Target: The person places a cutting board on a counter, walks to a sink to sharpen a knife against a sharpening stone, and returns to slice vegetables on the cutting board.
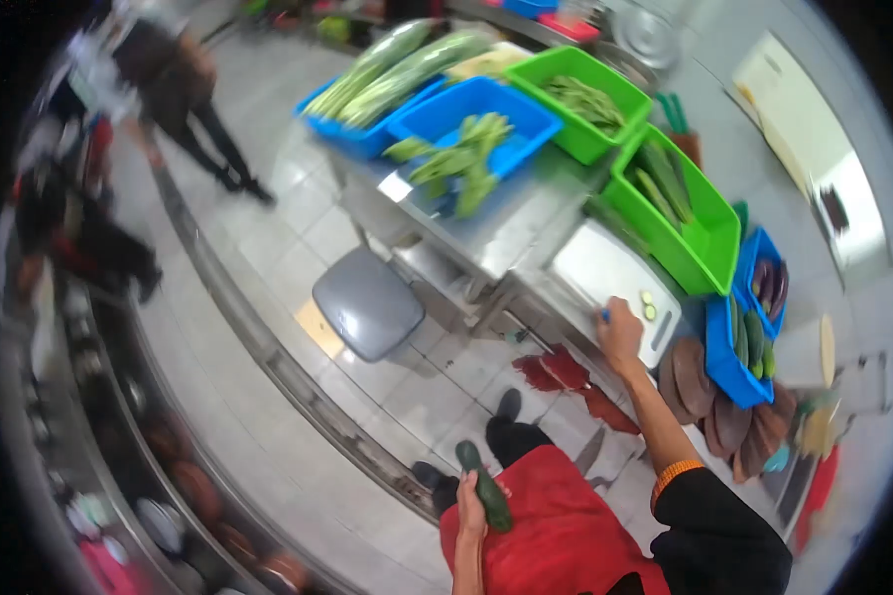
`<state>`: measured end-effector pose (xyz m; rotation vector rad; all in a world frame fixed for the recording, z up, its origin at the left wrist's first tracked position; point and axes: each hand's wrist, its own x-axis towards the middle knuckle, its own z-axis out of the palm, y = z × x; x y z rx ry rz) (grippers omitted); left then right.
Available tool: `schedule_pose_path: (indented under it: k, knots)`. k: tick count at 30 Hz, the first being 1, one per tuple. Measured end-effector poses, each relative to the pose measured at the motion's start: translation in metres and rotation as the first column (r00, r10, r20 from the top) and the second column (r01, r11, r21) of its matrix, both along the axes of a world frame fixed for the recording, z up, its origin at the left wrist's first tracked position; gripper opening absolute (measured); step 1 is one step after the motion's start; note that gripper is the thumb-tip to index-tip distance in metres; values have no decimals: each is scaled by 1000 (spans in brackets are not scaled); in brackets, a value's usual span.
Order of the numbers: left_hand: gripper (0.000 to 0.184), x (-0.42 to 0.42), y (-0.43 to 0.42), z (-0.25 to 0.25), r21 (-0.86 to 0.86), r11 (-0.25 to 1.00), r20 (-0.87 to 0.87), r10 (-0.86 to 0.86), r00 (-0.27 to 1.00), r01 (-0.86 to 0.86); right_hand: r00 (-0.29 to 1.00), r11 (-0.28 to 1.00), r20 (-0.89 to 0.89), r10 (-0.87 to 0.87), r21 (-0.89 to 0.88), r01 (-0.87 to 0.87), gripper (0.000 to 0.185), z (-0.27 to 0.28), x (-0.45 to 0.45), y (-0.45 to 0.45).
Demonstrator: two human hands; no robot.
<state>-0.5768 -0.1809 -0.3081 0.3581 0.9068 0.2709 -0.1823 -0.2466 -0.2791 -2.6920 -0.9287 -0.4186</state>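
My left hand (471,511) is closed around a dark green cucumber (488,493), held low in front of my red apron (561,516). Over the near edge of a white cutting board (605,263), my right hand (621,337) is closed on a blue-handled tool (605,315). Only a bit of blue shows at the fingers; the rest of the tool is hidden. A few pale green cucumber slices (649,305) lie on the board, just beyond my right hand.
Green bins (709,263) and blue bins (526,124) of vegetables line the steel table (526,223). A blue basket (759,392) holds cucumbers, beside brown rounded pieces (687,382). A grey stool (367,302) stands on the floor. A person (174,89) stands far left.
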Motion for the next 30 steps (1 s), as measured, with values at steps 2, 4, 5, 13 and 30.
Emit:
schedule_pose_path:
  k: [2, 4, 5, 13, 30]
  knots:
    - [33, 50, 22, 30, 260, 928, -118, -245, 962, 268, 998, 996, -58, -31, 87, 36, 26, 9, 5, -5]
    - [32, 104, 41, 27, 624, 645, -255, -365, 895, 441, 939, 973, -344, 14, 222, 67, 27, 32, 6, -19]
    - [32, 126, 45, 30, 627, 587, -331, -395, 857, 512, 927, 963, -374, -13, 246, 113, 27, 47, 3, -32]
    - [36, 343, 70, 128, 682, -543, -731, -523, 438, 489, 422, 708, -907, 6, 302, 638, 32, 95, -25, -122]
    - [44, 491, 114, 79, 471, -871, -844, -490, 216, -139, 601, 760, -595, -534, -26, 649, 20, 52, -34, -25]
